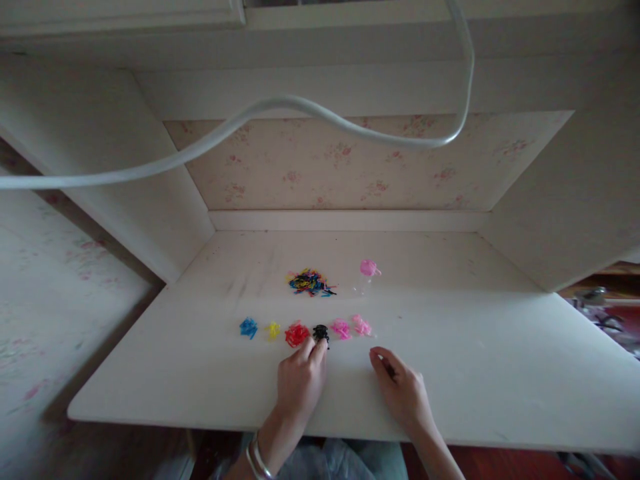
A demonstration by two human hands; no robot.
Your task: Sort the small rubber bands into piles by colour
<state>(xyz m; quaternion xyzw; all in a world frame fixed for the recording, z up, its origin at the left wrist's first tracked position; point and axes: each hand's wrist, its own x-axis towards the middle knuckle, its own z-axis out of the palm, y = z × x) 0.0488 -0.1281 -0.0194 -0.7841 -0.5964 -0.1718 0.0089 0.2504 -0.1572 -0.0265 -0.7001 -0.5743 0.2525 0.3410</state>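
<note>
The left hand [300, 381] lies on the white desk [500, 373], on the person's side of the mixed heap [310, 283] of coloured rubber bands. Its fingers are stretched forward and held close together, and the tips touch the black pile [321, 332]. Whether any band is pinched between them cannot be told. Two silver bangles [257, 460] ring its wrist.

The right hand [404, 392] rests nearer the person than the heap and off to its right, well clear of it. The fingers are curled in, with thumb and forefinger closed on a small dark strand [389, 368]; it is too small to say more about it.

A row of sorted piles runs across the desk between the heap and the two hands. The black pile sits almost straight in front of the heap. The red pile [297, 334] is just beside it, a little left of the heap's line, then the yellow pile [273, 330] and the blue pile [249, 327] further left. Right of the heap's line lie a pink pile [341, 328] and a paler pink pile [361, 325], close together.

Just right of the heap, at about the same depth, stands a small clear thing with a pink top [369, 268]. A white cable [280, 103] loops through the air above the heap
</note>
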